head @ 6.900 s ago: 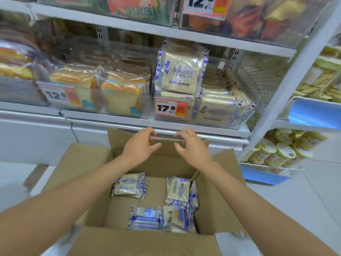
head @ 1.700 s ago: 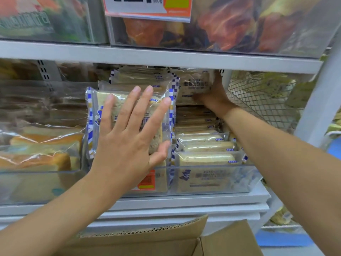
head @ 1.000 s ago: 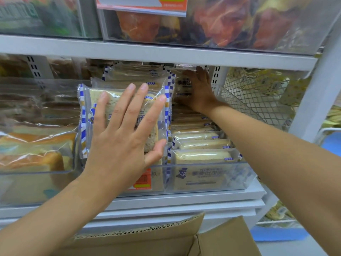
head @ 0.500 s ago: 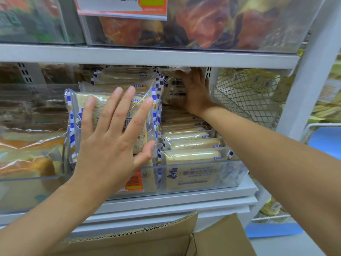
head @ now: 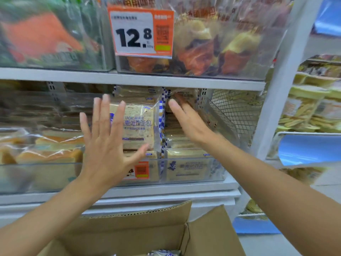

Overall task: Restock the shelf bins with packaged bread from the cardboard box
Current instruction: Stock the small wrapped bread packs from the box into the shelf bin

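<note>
Right hand (head: 188, 121) has drawn out of the back of the bin (head: 215, 169), and my left hand (head: 108, 145) has slid a little off the upright bread pack (head: 140, 124) at the bin's front. Both hands are flat and spread, holding nothing; whether the left still touches the pack I cannot tell. Settling this pack looks done. Next, I judge, I reach down to the box (head: 147, 228) below the bin for more packs (head: 162, 253).
</note>
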